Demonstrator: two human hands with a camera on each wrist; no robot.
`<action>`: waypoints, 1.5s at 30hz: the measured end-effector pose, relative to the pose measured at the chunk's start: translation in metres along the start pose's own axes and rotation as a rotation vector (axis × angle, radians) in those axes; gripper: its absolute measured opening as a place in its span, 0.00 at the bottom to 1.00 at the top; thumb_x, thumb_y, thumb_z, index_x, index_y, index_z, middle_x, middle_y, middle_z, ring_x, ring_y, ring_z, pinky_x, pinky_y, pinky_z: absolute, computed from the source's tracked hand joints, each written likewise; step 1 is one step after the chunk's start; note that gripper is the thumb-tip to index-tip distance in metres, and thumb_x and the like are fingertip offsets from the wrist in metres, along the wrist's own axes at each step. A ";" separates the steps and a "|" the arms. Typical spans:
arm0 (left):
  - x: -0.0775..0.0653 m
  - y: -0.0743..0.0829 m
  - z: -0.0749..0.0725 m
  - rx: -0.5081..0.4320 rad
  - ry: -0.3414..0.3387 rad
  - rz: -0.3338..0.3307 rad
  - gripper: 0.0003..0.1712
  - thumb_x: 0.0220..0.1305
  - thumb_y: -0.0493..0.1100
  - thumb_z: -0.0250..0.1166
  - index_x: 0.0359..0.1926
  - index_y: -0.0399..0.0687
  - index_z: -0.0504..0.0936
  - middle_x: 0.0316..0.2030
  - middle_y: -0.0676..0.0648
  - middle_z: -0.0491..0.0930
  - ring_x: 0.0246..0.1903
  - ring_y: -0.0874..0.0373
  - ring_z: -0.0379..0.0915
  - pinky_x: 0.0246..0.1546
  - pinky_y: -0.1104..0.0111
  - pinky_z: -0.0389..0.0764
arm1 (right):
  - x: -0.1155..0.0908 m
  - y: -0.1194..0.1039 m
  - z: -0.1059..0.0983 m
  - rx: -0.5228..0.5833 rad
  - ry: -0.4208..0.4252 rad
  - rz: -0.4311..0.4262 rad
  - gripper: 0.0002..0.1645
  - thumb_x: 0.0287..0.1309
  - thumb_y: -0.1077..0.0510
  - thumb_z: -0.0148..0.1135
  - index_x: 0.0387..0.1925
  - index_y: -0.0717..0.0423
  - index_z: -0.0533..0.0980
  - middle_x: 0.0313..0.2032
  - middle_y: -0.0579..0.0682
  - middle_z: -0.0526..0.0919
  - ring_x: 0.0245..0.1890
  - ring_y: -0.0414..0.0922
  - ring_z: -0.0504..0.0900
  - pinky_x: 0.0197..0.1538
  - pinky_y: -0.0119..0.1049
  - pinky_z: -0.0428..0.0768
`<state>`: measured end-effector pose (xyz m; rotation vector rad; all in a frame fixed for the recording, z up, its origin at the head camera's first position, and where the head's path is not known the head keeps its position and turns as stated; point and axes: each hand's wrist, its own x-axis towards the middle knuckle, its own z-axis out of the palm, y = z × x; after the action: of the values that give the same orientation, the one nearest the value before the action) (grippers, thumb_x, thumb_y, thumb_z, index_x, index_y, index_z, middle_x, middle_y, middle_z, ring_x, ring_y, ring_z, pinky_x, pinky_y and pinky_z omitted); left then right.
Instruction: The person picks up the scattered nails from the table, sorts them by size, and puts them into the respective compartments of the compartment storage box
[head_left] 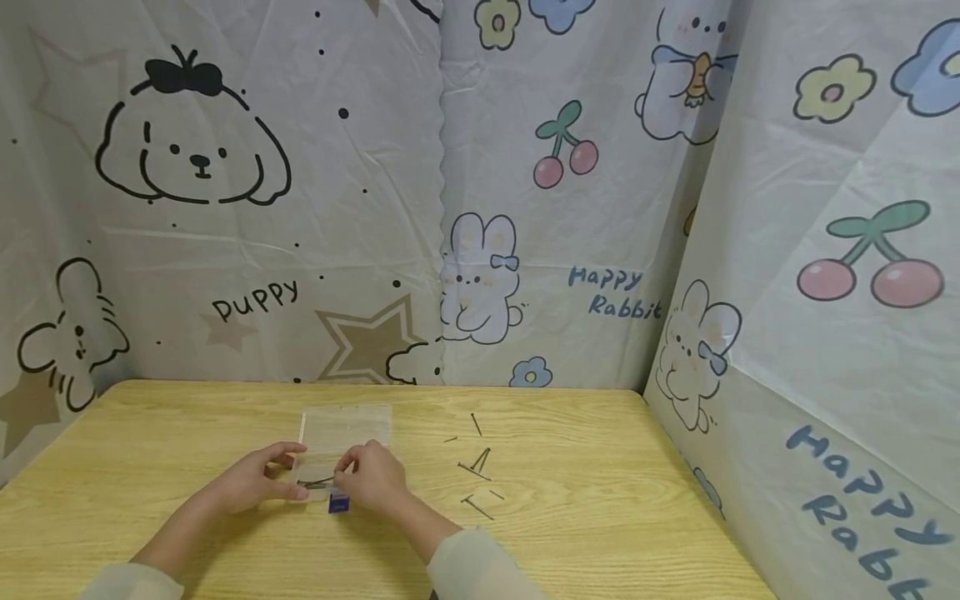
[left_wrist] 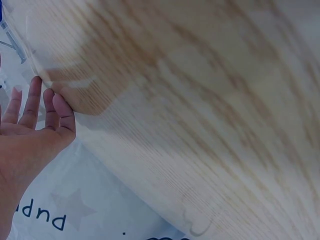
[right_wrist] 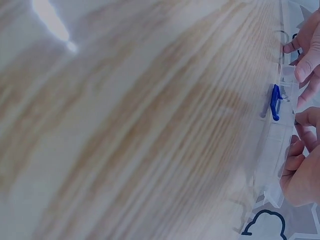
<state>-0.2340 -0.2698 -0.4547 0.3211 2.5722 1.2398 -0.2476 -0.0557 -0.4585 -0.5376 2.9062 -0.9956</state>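
We note a clear, rectangular plastic box [head_left: 347,427] on the yellow wood-grain table [head_left: 600,483], a blue plastic latch [head_left: 339,503] at its 6 o'clock edge. The left hand [head_left: 257,477] grips the box's 9 o'clock end between thumb and fingers. The right hand [head_left: 372,477], fingers curled, appears to pinch the end of one of the thin, dark metal nails [head_left: 313,482] at the box's 7 o'clock; loose nails [head_left: 474,472] lie at that hand's 3 o'clock. We judge the box light, stiff, prone to skid; brace the end walls, sparing the latch. Nails: rigid, slim; we'd take them mid-shank.
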 end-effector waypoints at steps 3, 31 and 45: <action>0.000 -0.001 0.000 0.002 -0.002 -0.002 0.45 0.54 0.50 0.69 0.66 0.34 0.59 0.55 0.27 0.66 0.53 0.28 0.66 0.44 0.51 0.76 | 0.001 0.000 0.000 0.002 -0.004 0.009 0.03 0.53 0.51 0.64 0.27 0.43 0.81 0.23 0.38 0.67 0.20 0.34 0.64 0.23 0.27 0.62; 0.000 0.001 0.000 0.006 -0.003 0.001 0.45 0.54 0.51 0.69 0.66 0.33 0.59 0.55 0.27 0.67 0.51 0.33 0.68 0.43 0.53 0.76 | 0.006 0.002 -0.004 0.030 -0.051 -0.014 0.07 0.56 0.53 0.63 0.27 0.47 0.84 0.19 0.36 0.74 0.19 0.32 0.67 0.23 0.25 0.65; -0.001 -0.001 0.001 -0.026 -0.002 0.008 0.44 0.55 0.49 0.69 0.65 0.33 0.59 0.55 0.28 0.66 0.50 0.39 0.70 0.41 0.56 0.77 | 0.006 0.003 -0.005 0.016 -0.070 -0.057 0.06 0.53 0.54 0.64 0.25 0.47 0.83 0.19 0.35 0.73 0.18 0.31 0.66 0.22 0.24 0.64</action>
<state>-0.2332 -0.2696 -0.4558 0.3283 2.5528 1.2741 -0.2547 -0.0523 -0.4563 -0.6451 2.8339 -0.9845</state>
